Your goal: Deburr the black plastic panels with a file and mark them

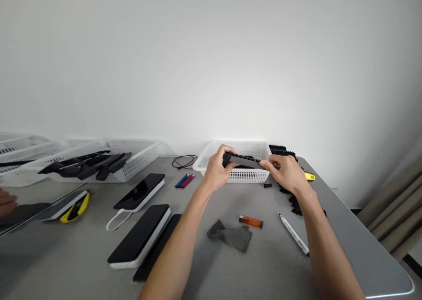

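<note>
My left hand [216, 171] pinches one end of a long dark grey plastic strip [246, 161], thumb below and fingers above. The other end is between the thumb and fingers of my right hand [286, 171]. The strip is raised in front of a white plastic basket [249, 176] in which black parts lie, partly hidden by the strip. Below my hands an orange lighter [251, 221] and a crumpled dark grey cloth [232, 235] lie on the grey table [263, 265]. A white marker [294, 235] rests beside my right forearm, its small black cap [267, 185] near the basket.
Toothed black strips [296, 205] and a yellow-handled tool [310, 176] lie right of the basket. Leftward are two lighters [185, 181], a black cable [184, 162], phones on power banks [140, 234], a yellow cutter [75, 208] and baskets [136, 170] of black parts. Another person's hand [7, 201] shows far left.
</note>
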Demonstrator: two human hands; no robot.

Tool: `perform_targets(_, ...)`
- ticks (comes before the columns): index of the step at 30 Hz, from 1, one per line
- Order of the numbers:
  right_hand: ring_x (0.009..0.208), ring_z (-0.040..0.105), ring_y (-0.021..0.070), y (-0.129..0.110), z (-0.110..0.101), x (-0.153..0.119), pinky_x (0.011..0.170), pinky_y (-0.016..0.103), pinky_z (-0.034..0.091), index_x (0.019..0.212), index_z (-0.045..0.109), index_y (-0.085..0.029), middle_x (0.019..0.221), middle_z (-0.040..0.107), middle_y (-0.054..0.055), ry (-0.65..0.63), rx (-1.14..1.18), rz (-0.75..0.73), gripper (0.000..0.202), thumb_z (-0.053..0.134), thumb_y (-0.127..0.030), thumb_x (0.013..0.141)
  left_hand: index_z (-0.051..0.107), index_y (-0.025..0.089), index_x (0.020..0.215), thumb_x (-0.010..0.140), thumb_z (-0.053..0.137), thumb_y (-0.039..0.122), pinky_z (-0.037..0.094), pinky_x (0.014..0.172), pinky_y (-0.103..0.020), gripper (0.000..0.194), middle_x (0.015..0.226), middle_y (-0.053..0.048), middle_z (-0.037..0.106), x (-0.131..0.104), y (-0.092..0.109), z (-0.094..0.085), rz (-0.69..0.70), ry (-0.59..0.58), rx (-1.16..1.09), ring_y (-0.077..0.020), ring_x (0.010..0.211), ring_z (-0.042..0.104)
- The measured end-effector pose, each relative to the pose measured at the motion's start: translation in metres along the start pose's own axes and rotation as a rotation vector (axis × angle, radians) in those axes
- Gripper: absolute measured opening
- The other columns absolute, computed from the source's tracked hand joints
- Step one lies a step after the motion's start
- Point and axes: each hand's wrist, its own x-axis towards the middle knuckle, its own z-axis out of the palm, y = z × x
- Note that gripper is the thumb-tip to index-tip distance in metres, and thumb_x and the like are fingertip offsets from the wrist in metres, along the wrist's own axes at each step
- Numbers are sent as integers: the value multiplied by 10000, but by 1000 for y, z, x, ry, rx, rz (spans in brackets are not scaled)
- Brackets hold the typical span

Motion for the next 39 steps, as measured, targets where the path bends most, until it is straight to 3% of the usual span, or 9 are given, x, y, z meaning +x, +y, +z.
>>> perform_targets(7,504,284,119,6,-2,2,501,279,194,553,371,-210,506,381,-17,-27,55,2,515,448,-585,897,539,231,916,747,675,169,461,679,-277,226,869,-7,622,1,-2,-2,-6,36,5,-156,752,587)
perform_targets(20,510,296,116,2,-4,0,498,276,181,556,403,-205,512,391,-19,-16,53,69,530,476,-623,873,545,238,946,780,654,193,458,709,-299,203,882,-12,637,1,-5,-7,20,-17,75,-166,775,592)
perform_targets(25,509,276,108,7,1,3,501,275,178,550,369,-201,515,359,-25,-35,117,17,535,463,-612,881,544,236,928,770,652,196,448,658,-276,197,855,-5,626,1,-1,-8,1,-15,47,-157,737,582)
perform_targets(39,510,249,99,19,-1,5,502,279,162,552,365,-197,519,328,-34,-53,164,6,529,489,-601,871,514,227,926,744,692,230,456,730,-290,254,878,-9,603,2,-12,-5,-57,36,-79,-162,794,589)
